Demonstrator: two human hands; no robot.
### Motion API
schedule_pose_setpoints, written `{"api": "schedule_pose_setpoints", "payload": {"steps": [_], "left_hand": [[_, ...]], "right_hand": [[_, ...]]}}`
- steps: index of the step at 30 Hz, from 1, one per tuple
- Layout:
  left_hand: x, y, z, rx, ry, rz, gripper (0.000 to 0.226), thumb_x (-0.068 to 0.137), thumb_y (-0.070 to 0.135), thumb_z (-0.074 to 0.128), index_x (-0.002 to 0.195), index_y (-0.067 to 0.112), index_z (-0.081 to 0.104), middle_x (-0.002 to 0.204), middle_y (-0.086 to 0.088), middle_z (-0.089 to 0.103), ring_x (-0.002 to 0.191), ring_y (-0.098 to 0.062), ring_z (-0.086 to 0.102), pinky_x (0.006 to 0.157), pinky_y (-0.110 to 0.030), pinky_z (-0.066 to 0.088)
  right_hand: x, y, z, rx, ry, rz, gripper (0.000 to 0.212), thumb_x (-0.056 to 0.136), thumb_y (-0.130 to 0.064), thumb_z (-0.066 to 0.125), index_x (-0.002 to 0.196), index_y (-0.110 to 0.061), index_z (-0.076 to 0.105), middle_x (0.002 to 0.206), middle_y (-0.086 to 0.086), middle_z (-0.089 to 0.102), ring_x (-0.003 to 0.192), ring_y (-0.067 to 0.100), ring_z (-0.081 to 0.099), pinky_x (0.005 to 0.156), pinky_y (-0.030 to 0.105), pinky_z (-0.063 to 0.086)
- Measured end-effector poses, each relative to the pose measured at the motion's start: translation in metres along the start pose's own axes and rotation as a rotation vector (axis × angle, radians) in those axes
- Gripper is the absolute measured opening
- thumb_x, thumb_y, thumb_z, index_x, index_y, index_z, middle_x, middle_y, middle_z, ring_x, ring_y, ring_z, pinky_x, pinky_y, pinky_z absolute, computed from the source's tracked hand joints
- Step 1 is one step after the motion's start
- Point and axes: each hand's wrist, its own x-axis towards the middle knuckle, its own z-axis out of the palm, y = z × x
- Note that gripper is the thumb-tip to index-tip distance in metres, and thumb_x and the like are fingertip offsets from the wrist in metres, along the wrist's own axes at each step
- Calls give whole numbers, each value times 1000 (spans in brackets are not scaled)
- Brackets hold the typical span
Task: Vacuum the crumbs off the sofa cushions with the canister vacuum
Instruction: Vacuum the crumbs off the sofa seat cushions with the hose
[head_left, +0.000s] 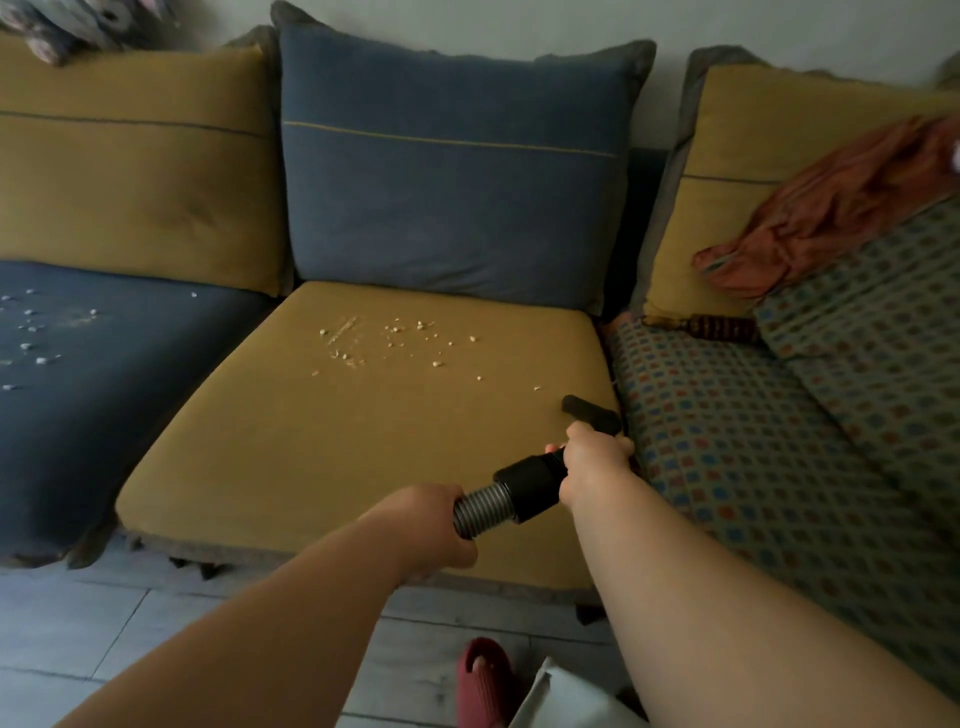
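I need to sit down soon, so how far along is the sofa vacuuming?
Nothing looks clearly done yet. In hand: the left hand grips the ribbed hose, the right hand grips the black tube, and the nozzle is at the mustard seat cushion's right edge, short of its crumbs. Left: those crumbs, plus the white bits on the dark blue seat cushion.

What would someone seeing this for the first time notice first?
Pale crumbs lie scattered on the yellow seat cushion in the middle, with more on the blue cushion at left. Nearer, the right hand grips the black vacuum tube and the left hand its ribbed hose.
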Motion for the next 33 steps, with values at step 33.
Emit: {"api": "schedule_pose_setpoints", "payload": {"steps": [33], "left_hand": [[-8,-87,-39,-215,147,-158,18,75,26,63,87,29,51,81,0,64,45,-9,62,51,-26,58]], "right_hand": [[-3,23,143,-270,-175,190,49,92,-11,54,132,-27,29,87,9,58,58,20,62,64,36,58]]}}
